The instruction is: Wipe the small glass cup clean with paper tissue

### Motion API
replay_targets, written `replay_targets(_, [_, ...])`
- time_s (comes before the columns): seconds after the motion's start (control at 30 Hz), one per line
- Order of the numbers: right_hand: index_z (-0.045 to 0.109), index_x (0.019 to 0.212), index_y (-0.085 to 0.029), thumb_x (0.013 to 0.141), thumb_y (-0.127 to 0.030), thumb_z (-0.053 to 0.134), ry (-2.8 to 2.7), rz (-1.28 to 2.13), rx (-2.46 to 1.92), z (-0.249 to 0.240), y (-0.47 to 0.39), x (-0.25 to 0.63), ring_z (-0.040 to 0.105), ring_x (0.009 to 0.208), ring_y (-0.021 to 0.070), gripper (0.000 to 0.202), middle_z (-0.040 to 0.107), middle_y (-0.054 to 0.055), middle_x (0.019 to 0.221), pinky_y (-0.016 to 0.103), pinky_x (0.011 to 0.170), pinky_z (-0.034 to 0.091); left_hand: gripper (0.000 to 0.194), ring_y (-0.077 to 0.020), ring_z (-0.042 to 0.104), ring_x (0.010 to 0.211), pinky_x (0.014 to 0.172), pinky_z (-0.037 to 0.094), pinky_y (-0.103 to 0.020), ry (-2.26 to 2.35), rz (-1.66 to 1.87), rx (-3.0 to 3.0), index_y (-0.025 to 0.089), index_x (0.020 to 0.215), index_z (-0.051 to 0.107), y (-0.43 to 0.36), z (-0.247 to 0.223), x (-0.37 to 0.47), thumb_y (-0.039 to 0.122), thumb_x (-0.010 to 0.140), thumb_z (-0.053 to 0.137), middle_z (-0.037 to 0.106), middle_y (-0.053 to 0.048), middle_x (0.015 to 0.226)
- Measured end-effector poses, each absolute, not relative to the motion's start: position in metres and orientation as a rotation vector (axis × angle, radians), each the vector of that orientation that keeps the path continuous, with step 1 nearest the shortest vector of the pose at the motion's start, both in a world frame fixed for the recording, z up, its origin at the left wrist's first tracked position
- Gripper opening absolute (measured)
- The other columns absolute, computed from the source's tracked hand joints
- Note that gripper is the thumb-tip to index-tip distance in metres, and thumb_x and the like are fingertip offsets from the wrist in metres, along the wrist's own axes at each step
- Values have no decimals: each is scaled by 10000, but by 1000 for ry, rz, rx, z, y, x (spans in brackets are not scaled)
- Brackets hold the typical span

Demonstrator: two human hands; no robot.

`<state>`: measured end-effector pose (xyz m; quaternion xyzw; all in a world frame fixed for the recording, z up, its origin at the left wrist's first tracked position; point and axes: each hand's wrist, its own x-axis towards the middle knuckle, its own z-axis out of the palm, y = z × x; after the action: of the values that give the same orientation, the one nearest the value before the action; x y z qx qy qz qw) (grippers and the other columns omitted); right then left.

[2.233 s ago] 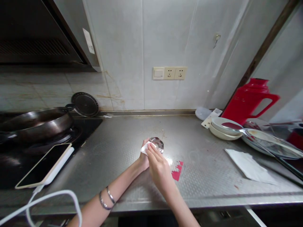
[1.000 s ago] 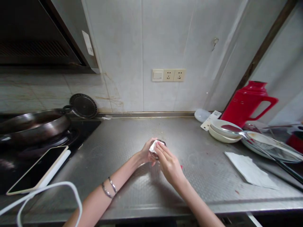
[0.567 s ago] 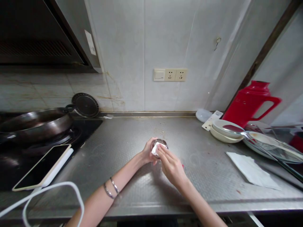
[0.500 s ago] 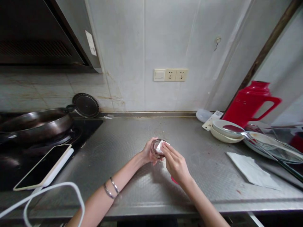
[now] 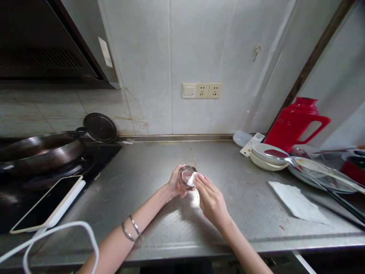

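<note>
My left hand is wrapped round a small clear glass jar, its round opening turned up toward me. A folded white tissue is pinched in the fingers of my right hand and touches the near right side of the jar's rim. Both hands are above the middle of the steel counter. Under my right hand a sliver of something pinkish-red shows; the hand hides the rest, so I cannot tell what it is.
On the left, a phone with a white cable lies beside a pan on the black stove. To the right are a flat paper napkin, stacked bowls, plates with utensils and a red thermos.
The tissue has moved from across the jar's opening to its right rim, so more of the inside shows. The view has shifted slightly to the right.
</note>
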<state>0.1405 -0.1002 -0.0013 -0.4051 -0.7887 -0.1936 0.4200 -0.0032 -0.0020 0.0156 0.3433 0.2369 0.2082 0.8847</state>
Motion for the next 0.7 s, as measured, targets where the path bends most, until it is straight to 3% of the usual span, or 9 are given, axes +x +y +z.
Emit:
replay_targets(0.07, [496,1300,-127,811,42,355,-1956,-489,-1038,-3,-99,143,497,1250,243,536,620,143,1232,469,1027,465,603,-217,617,485,270,335,-216,494,431,711,108,912,627,-2,15,-3,645,759,399,632,-71,591])
replay_targets(0.23, [502,1292,-115,810,36,354,-1927,-443,-1005,-5,-104,118,527,1221,243,526,641,160,1191,423,981,510,567,-143,504,343,265,309,-224,528,516,685,129,812,614,-2,4,0,661,726,439,587,-33,532])
replay_targets(0.4, [549,1250,-168,839,17,380,-1870,-233,-920,1,-109,105,597,1138,216,482,683,120,1123,365,937,531,576,-130,484,344,306,340,-219,611,616,707,126,921,624,0,0,0,643,738,446,556,-13,489])
replay_targets(0.6, [707,922,-185,891,-212,503,-1477,117,-1081,25,-105,129,703,771,176,208,743,59,861,242,694,547,672,-212,600,429,370,466,-305,633,539,788,143,1039,570,4,5,-4,716,730,404,630,-43,618])
replay_targets(0.7, [719,879,-148,885,-327,512,-1302,119,-1209,41,-87,149,651,637,159,274,718,47,734,227,594,491,698,-251,667,553,434,508,-315,595,562,886,169,1117,531,5,6,-5,721,692,492,646,-56,721])
